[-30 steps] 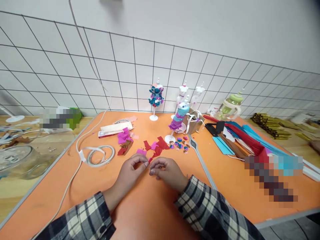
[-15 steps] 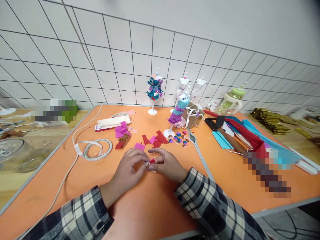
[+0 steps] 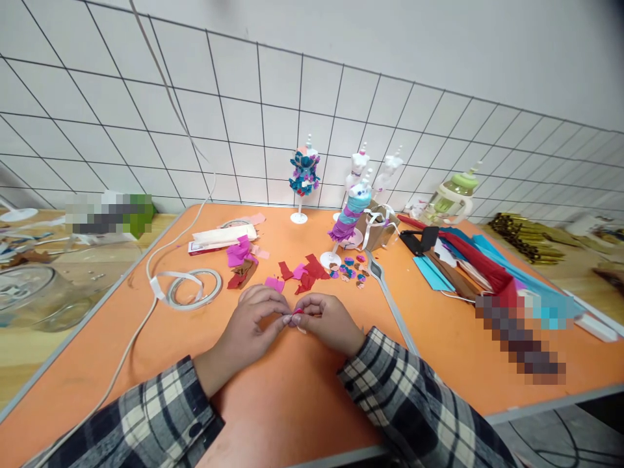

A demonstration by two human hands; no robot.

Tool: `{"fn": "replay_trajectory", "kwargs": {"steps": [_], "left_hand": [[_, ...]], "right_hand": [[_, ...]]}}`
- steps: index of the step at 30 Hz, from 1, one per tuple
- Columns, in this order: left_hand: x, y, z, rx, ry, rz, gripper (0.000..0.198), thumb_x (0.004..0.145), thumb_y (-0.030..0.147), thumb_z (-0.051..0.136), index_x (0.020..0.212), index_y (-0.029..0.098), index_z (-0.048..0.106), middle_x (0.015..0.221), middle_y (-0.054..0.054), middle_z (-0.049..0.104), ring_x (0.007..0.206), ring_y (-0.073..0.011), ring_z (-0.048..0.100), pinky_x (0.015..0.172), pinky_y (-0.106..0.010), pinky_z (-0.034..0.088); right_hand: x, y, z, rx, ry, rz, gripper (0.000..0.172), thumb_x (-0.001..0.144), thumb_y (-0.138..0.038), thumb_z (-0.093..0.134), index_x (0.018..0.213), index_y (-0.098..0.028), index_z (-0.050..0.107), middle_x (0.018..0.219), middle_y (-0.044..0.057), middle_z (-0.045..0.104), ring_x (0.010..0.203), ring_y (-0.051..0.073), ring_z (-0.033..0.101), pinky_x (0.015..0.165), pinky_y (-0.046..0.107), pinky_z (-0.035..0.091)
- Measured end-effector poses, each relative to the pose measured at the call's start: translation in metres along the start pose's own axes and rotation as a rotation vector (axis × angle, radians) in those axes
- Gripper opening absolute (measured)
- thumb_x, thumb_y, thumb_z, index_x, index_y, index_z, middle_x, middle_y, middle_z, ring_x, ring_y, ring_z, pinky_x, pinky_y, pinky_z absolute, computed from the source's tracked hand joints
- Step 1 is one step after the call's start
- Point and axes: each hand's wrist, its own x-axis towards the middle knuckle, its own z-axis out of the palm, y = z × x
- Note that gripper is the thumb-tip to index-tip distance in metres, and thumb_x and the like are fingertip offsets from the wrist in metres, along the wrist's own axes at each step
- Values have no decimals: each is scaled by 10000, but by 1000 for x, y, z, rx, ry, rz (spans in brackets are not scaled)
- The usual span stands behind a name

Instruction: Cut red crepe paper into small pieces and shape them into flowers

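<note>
Low over the orange table, my left hand [image 3: 258, 318] is closed in a pinch, its thumb and index fingertips meeting those of my right hand [image 3: 329, 322]. Between the fingertips shows a small red paper piece [image 3: 297, 312], mostly hidden by the fingers. A whitish bit pokes out below my right thumb. My right hand is closed on the paper too, its index finger bent. Just beyond the hands lie red paper scraps [image 3: 312, 270] and pink paper scraps [image 3: 275, 284]. A small dress form [image 3: 351, 218] wrapped in blue and purple stands behind them, beside scattered sequins [image 3: 348, 270].
A teal-decorated dress form [image 3: 305, 172] and two white ones stand at the back. At left are a tape roll [image 3: 218, 292], a white cable and a flat box [image 3: 209, 248]. Folded coloured paper [image 3: 492, 266] and a green-lidded bottle [image 3: 451, 198] occupy the right side.
My right index finger, raised and stretched out before, has curled down toward the paper. Less of the red piece shows between the fingertips. The view has shifted slightly.
</note>
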Motion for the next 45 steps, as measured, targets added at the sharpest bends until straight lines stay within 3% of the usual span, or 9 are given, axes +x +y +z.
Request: {"fn": "replay_trajectory", "kwargs": {"steps": [5, 16, 22, 26, 29, 31, 35, 39, 45], "left_hand": [[3, 0, -2, -113, -21, -17, 180, 951, 275, 635, 805, 221, 725, 833, -36, 708, 832, -198, 639, 819, -343, 484], [3, 1, -4, -120, 0, 17, 253, 976, 374, 611, 817, 237, 752, 831, -34, 712, 839, -197, 638, 819, -333, 482], [3, 3, -2, -237, -59, -142, 348, 973, 451, 592, 762, 211, 730, 812, -53, 708, 836, -209, 642, 809, -334, 496], [3, -1, 1, -353, -69, -252, 406, 948, 532, 595, 751, 196, 708, 803, -55, 693, 803, -201, 648, 780, -321, 522], [3, -2, 1, -374, -44, -305, 397, 929, 541, 616, 752, 193, 690, 837, -59, 691, 807, -199, 645, 795, -324, 532], [2, -3, 1, -384, -29, -333, 392, 921, 544, 624, 754, 194, 675, 851, -58, 686, 813, -199, 640, 804, -328, 538], [1, -4, 0, -426, -64, -347, 399, 919, 562, 621, 780, 191, 671, 848, -53, 679, 831, -201, 648, 800, -321, 541], [0, -4, -2, -424, -45, -321, 381, 934, 543, 613, 798, 195, 682, 856, -51, 677, 824, -195, 647, 793, -314, 542], [1, -3, -4, -372, -4, -259, 340, 956, 500, 605, 811, 202, 680, 860, -45, 669, 828, -185, 641, 792, -304, 536]], "right_hand": [[-1, 1, -2, 59, -62, 11, 422, 595, -463, 842, 778, -168, 602, 706, 26, 713, 545, 84, 522, 565, 244, 398], [-3, -2, -1, 58, -26, -18, 424, 586, -467, 860, 741, -172, 599, 691, 14, 697, 539, 85, 529, 559, 247, 423], [-4, -2, 3, 33, -2, -63, 435, 574, -485, 867, 701, -165, 600, 679, 19, 695, 552, 90, 543, 578, 259, 436], [-5, -2, 3, -28, 25, -94, 434, 619, -458, 854, 868, -170, 645, 666, -25, 666, 560, 90, 549, 585, 253, 464], [-6, -2, 0, 5, -15, -39, 569, 617, -413, 875, 1079, -205, 617, 735, -39, 675, 622, 109, 593, 599, 258, 512], [-4, -2, -2, 15, -38, 22, 599, 610, -407, 881, 1104, -212, 605, 803, -18, 696, 673, 125, 616, 597, 264, 537], [-2, -4, -9, 11, -40, 55, 525, 612, -392, 876, 1034, -204, 626, 808, -8, 689, 703, 121, 607, 581, 235, 544], [-5, -6, -14, 36, -148, 134, 457, 688, -487, 816, 999, -190, 663, 904, 40, 706, 759, 135, 605, 549, 231, 565], [-4, -3, -19, 160, -285, 272, 465, 653, -526, 840, 857, -146, 666, 781, 31, 685, 580, 82, 546, 523, 233, 560]]}}
